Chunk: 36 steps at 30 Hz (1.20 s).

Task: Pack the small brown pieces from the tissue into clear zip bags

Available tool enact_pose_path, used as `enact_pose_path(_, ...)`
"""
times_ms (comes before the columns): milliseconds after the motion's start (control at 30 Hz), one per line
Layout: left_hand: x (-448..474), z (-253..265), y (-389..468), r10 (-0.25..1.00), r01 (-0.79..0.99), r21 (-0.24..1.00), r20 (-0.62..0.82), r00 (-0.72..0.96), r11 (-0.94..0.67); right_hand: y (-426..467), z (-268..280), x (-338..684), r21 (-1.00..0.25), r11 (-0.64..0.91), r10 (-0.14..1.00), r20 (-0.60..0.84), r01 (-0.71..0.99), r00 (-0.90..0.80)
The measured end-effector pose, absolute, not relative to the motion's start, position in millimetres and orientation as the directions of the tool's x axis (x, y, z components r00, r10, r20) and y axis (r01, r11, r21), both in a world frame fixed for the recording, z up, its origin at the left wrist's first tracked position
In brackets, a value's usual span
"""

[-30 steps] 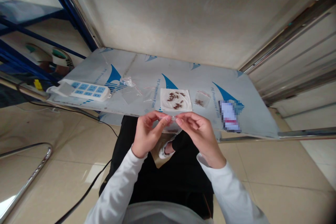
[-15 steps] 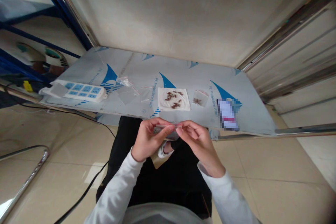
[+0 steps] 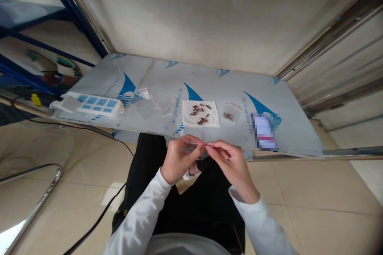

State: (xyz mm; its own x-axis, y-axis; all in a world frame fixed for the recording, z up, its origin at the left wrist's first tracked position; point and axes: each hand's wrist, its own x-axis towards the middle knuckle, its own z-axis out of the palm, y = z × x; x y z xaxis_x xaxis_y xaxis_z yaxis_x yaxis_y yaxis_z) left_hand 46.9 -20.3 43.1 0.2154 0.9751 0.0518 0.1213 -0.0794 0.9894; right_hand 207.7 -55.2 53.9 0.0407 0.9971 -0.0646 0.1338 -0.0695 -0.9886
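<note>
Between my two hands, just over the bench's front edge, is a small clear zip bag (image 3: 189, 148) with a reddish strip along its top. My left hand (image 3: 181, 157) pinches the bag from the left, thumb against fingers. On the other side, my right hand (image 3: 231, 163) pinches its top edge, fingertips close to those of the left. Beyond the hands lies a white tissue (image 3: 187, 118) with several small brown pieces (image 3: 202, 120) scattered on it. To its right rests another small zip bag (image 3: 235, 109) with a few brown pieces inside.
The bench (image 3: 167, 77) is covered in printed protective film. A white power strip (image 3: 112, 107) lies at its left, with clear plastic bags (image 3: 148, 107) beside it. A phone (image 3: 265, 137), blurred out, is at the right. A black cable (image 3: 98, 219) trails across the floor.
Both hands have shifted slightly right in the view, as has the whole scene. The clear bag shows more beside the left fingers. Both hands keep their pinch.
</note>
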Motion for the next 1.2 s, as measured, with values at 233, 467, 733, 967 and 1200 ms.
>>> enact_pose_path(233, 14.5, 24.9, 34.0, 0.996, 0.301, 0.95, 0.091, -0.017, -0.082, 11.5, 48.0, 279.0, -0.974, -0.06, 0.913, 0.034, 0.217, 0.407)
enact_pose_path(467, -1.5, -22.1, 98.3, 0.984, 0.755, 0.642, 0.008, -0.178, 0.132, 90.4, -1.0, 365.0, -0.629, -0.316, 0.763, 0.276, 0.71, 0.584)
enact_pose_path(733, 13.7, -29.9, 79.2, 0.984, 0.882, 0.457, 0.064, -0.165, 0.118, 54.1, 12.5, 262.1, -0.743, 0.012, 0.874, 0.333, 0.67, 0.354)
enact_pose_path(967, 7.6, -26.0, 14.3, 0.876, 0.861, 0.468, 0.479, -0.058, -0.2, 44.0, 24.0, 150.1, -0.964, -0.185, 0.982, -0.174, 0.193, 0.071)
enact_pose_path(1200, 8.9, 22.8, -26.4, 0.931, 0.542, 0.798, 0.357, -0.072, -0.264, 6.0, 31.4, 142.1, -0.932, 0.156, 0.974, 0.201, 0.329, 0.109)
